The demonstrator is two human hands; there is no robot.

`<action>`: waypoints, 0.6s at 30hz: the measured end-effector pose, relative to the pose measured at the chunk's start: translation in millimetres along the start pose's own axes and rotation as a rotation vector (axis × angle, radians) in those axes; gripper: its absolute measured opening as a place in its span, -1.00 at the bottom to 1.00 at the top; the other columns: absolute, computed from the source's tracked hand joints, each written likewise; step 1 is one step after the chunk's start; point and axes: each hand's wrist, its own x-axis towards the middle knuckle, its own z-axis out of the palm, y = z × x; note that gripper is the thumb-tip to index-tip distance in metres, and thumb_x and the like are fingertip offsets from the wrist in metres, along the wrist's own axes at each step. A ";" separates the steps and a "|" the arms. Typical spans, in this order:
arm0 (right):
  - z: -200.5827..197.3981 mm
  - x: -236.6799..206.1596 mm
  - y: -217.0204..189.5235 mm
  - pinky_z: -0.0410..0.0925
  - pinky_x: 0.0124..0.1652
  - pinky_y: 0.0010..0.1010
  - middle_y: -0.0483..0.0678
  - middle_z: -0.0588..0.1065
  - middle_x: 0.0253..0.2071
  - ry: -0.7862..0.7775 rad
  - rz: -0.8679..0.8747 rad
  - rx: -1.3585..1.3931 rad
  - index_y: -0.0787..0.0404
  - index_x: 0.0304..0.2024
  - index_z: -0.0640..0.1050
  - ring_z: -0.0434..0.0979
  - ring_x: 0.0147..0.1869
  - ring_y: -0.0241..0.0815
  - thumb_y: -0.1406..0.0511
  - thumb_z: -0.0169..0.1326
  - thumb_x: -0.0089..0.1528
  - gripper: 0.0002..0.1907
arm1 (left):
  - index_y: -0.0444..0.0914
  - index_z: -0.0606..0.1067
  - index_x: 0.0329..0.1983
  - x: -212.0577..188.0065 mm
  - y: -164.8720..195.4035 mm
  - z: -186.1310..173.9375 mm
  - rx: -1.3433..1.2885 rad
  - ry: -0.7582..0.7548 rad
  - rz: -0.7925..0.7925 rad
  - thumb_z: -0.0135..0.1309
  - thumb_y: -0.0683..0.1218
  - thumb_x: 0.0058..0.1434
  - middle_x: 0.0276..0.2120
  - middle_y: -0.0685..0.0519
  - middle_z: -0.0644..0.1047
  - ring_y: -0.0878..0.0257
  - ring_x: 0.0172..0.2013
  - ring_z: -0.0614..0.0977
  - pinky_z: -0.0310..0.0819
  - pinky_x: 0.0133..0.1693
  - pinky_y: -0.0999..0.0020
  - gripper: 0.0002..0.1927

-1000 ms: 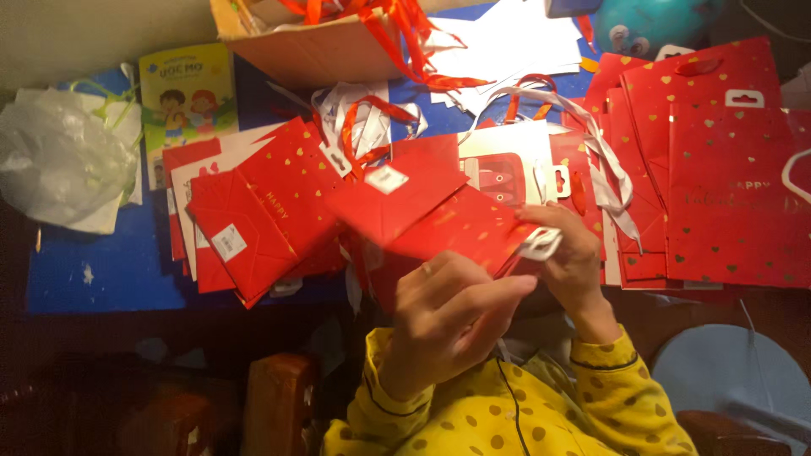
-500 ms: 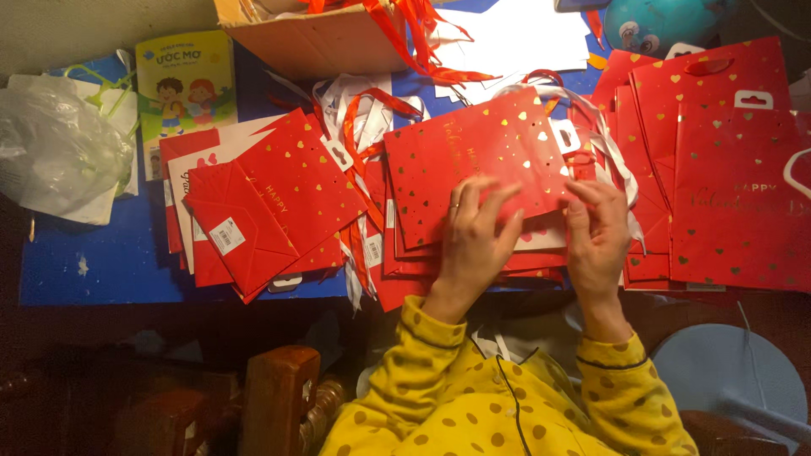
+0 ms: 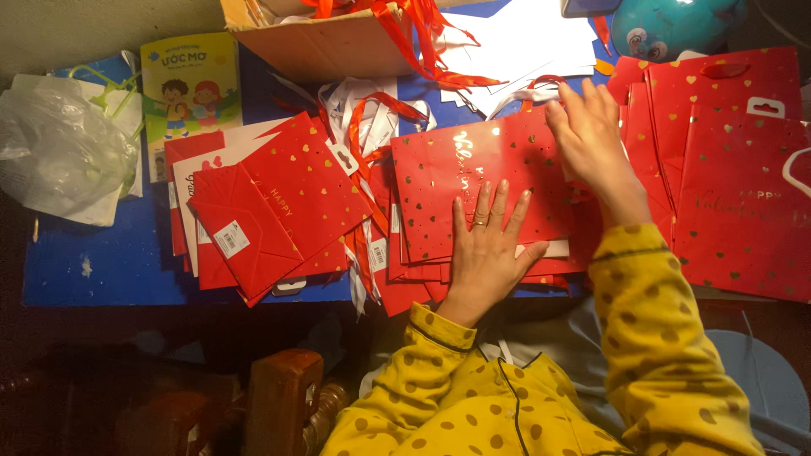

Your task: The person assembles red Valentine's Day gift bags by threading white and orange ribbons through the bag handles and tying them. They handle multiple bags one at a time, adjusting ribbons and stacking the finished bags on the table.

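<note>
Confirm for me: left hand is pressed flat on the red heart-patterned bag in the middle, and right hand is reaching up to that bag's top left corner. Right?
Not quite. The left hand is flat on the red bag, but the right hand is at its top right corner, not the top left. The head view shows it.

- Flat red gift bag (image 3: 481, 190) with gold hearts lies centre, atop a stack.
- White barcode label (image 3: 230, 239) on the folded red bag (image 3: 253, 228), left.
- Brown cardboard box (image 3: 325, 42) stands above.
</note>
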 end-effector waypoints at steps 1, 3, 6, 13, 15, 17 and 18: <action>4.4 6.6 -2.3 -0.10 0.40 0.15 0.43 0.12 0.45 -0.011 0.017 -0.029 0.26 0.39 0.37 -0.06 0.52 0.46 0.00 -0.22 0.50 -0.40 | -0.09 0.18 0.54 -0.3 0.5 -0.1 -0.008 0.012 -0.002 -0.10 0.38 0.32 0.52 -0.12 0.13 -0.04 0.53 0.05 -0.27 0.43 -0.37 -0.18; 8.7 12.6 -5.7 -0.12 0.39 0.16 0.41 0.12 0.45 -0.014 0.055 -0.084 0.24 0.37 0.40 -0.07 0.52 0.45 -0.03 -0.24 0.49 -0.39 | -0.08 0.19 0.53 0.4 1.0 -0.6 -0.011 0.034 -0.004 -0.08 0.37 0.32 0.52 -0.12 0.15 -0.04 0.53 0.07 -0.26 0.43 -0.37 -0.19; 13.0 16.9 -10.6 -0.15 0.38 0.16 0.33 0.17 0.45 -0.016 0.111 -0.142 0.24 0.29 0.44 -0.03 0.53 0.38 -0.03 -0.24 0.48 -0.42 | -0.08 0.21 0.52 0.6 1.5 -1.3 -0.009 0.050 -0.012 -0.06 0.36 0.31 0.50 -0.13 0.18 -0.05 0.53 0.09 -0.25 0.43 -0.37 -0.20; -8.2 2.1 -16.9 0.00 0.44 -0.02 0.24 0.24 0.45 0.146 -0.101 0.062 0.37 0.39 0.31 0.12 0.52 0.26 0.07 -0.17 0.53 -0.44 | -0.09 0.23 0.52 1.3 0.7 -1.3 -0.034 0.089 -0.001 -0.02 0.35 0.30 0.50 -0.13 0.20 -0.05 0.51 0.14 -0.22 0.43 -0.36 -0.20; -20.7 -14.7 -25.4 0.01 0.48 -0.04 0.25 0.21 0.49 0.159 -0.204 0.086 0.40 0.44 0.27 0.11 0.55 0.25 0.11 -0.14 0.54 -0.43 | -0.10 0.23 0.51 1.9 -0.2 -1.9 -0.044 0.084 -0.004 0.00 0.33 0.28 0.49 -0.14 0.20 -0.06 0.50 0.14 -0.22 0.43 -0.36 -0.19; -32.8 -39.6 -38.5 0.00 0.51 -0.03 0.26 0.19 0.51 0.142 -0.294 0.073 0.42 0.47 0.23 0.10 0.59 0.24 0.14 -0.11 0.54 -0.41 | -0.10 0.25 0.48 3.2 -0.9 -2.7 -0.075 0.062 -0.016 0.02 0.32 0.24 0.47 -0.14 0.21 -0.07 0.49 0.14 -0.24 0.42 -0.36 -0.19; -37.6 -52.9 -45.9 0.00 0.49 -0.03 0.27 0.16 0.51 0.140 -0.327 0.082 0.43 0.47 0.21 0.09 0.59 0.25 0.14 -0.08 0.51 -0.37 | -0.11 0.26 0.48 3.3 -2.1 -3.5 -0.095 0.076 -0.002 0.02 0.30 0.27 0.47 -0.15 0.21 -0.08 0.50 0.13 -0.26 0.42 -0.36 -0.22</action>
